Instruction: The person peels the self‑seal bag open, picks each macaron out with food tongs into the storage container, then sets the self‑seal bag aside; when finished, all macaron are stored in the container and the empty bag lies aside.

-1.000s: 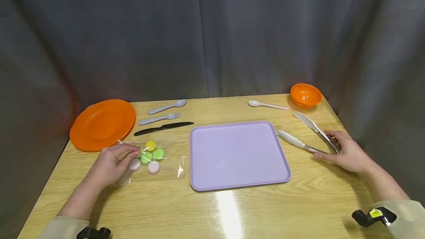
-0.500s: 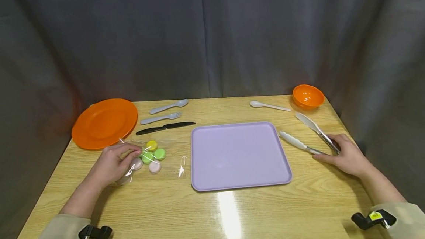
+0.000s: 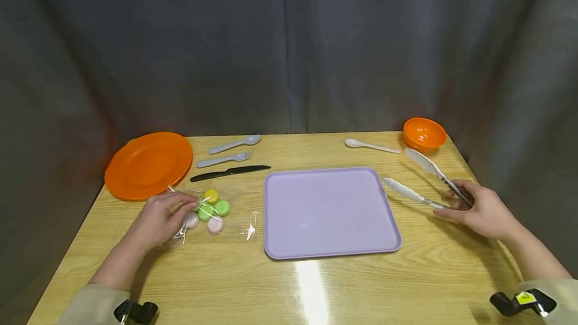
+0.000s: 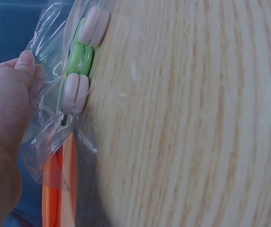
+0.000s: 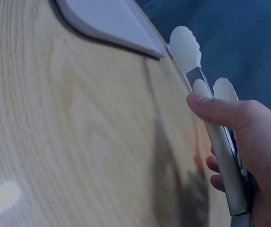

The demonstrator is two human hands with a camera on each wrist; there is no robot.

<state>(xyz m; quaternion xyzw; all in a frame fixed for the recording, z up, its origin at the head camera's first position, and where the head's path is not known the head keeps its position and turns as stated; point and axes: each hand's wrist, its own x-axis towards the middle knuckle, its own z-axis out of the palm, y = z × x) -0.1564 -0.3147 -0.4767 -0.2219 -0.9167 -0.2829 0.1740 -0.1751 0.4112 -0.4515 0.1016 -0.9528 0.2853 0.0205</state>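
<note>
A clear plastic bag (image 3: 239, 222) holding several macarons (image 3: 206, 212) in yellow, green and pale pink lies at the left of the table. My left hand (image 3: 160, 217) pinches the bag's upper film between thumb and fingertips, over the macarons. On the right, my right hand (image 3: 478, 209) grips metal tongs (image 5: 222, 156) with white scalloped tips, the two arms spread apart. In the right wrist view the thumb lies along one arm and the other fingers come round from behind. The tongs' tips point toward the back left, off the tabletop.
A lilac tray (image 3: 331, 212) lies mid-table between the hands. Orange plates (image 3: 151, 164) stand at the back left, near a grey spoon (image 3: 235, 144), a grey fork (image 3: 223, 159) and a black knife (image 3: 230, 172). Back right are a white spoon (image 3: 372, 146) and an orange bowl (image 3: 424, 134).
My right hand has raised the tongs slightly off the table. The left hand keeps its pinch on the bag. The whole head view has shifted a little.
</note>
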